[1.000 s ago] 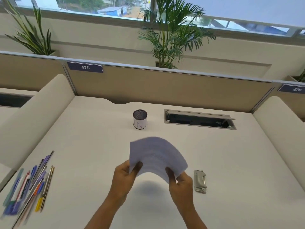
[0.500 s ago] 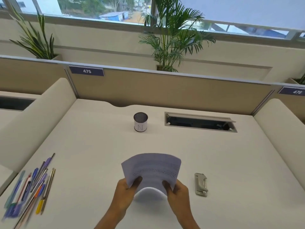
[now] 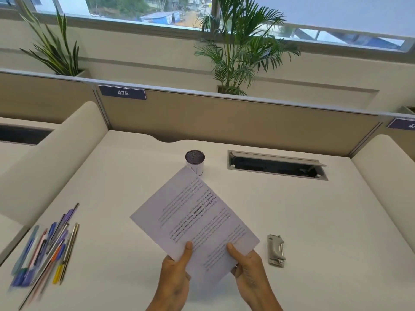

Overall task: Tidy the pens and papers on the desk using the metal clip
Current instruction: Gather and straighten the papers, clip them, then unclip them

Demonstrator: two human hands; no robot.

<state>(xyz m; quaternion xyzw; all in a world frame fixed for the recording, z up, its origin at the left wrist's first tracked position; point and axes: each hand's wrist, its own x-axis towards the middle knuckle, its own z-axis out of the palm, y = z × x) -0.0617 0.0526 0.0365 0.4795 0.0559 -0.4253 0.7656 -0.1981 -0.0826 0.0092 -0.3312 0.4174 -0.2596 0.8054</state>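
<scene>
A stack of printed white papers (image 3: 193, 218) is held above the middle of the desk, turned at an angle with its far corner pointing toward the pen cup. My left hand (image 3: 174, 277) grips its near edge with the thumb on top. My right hand (image 3: 249, 270) grips the near right corner, thumb on top too. The metal clip (image 3: 276, 250) lies flat on the desk just right of my right hand, apart from it. Several pens (image 3: 45, 250) lie in a loose pile at the desk's left front.
A small mesh pen cup (image 3: 195, 162) stands at the back centre, partly behind the paper's corner. An open cable tray slot (image 3: 277, 165) sits to its right. Padded dividers (image 3: 51, 158) bound both sides; a panel labelled 475 closes the back.
The papers were bowed and held level; now they lie flat and are rotated diagonally, far corner reaching toward the cup. Both hands keep their grip. Clip and pens have not moved.
</scene>
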